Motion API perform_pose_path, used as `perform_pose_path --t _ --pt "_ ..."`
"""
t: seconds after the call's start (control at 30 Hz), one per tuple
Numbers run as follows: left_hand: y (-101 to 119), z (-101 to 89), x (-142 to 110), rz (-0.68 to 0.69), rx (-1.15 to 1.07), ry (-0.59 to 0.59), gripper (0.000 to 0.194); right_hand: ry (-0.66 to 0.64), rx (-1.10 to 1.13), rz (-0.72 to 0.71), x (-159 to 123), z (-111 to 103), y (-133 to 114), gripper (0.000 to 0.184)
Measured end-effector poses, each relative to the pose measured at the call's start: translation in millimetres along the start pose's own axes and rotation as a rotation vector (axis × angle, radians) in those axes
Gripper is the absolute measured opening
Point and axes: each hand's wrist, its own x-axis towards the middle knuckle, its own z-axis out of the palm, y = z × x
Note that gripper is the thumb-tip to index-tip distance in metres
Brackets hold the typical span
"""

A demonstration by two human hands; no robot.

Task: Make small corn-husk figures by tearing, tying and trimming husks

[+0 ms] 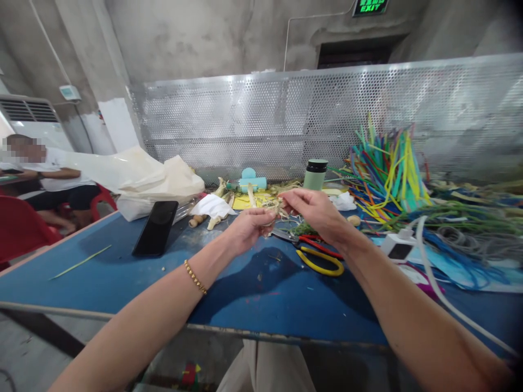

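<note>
My left hand (252, 227), its wrist in a gold bead bracelet (195, 277), is closed with thumb and fingers pinched on a pale, frayed piece of dried plant fibre (276, 207). From the other side my right hand (314, 211) pinches the same fibre, thumb against forefinger. Both hands hover above the blue tabletop (245, 305); the fibre's exact shape is partly covered by the fingers. Below and between them lie scissors with a yellow handle (321, 264) and, beside it, a red-handled tool (318, 243) that is partly hidden.
Left lie a black phone (155, 228), a white plastic bag (159, 177) and a thin green strip (81, 262). Behind are a green bottle (315, 175) and a blue roll (253, 184). Right are coloured strips (392, 171), a charger (397, 246) and its white cable (429, 267). Another person sits far left.
</note>
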Motion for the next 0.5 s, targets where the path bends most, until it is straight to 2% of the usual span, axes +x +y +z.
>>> perform_pose_path --t 0.07,0.17,0.33,0.5 --pt "-0.5 -1.6 0.5 -0.016 -0.005 0.009 0.018 0.025 0.014 -0.002 0.9 -2.2 0.6 0.040" --pt "-0.8 -3.5 1.0 -0.015 0.004 0.025 0.018 -0.015 -0.105 -0.027 0.3 -1.9 1.5 0.042" --pt "-3.2 -3.2 2.0 0.008 0.066 0.031 0.017 -0.058 -0.214 -0.020 -2.7 1.9 -2.7 0.028" --pt "-9.8 0.7 2.3 0.094 0.145 0.109 0.020 -0.078 -0.215 -0.002 -2.3 3.3 -3.1 0.027"
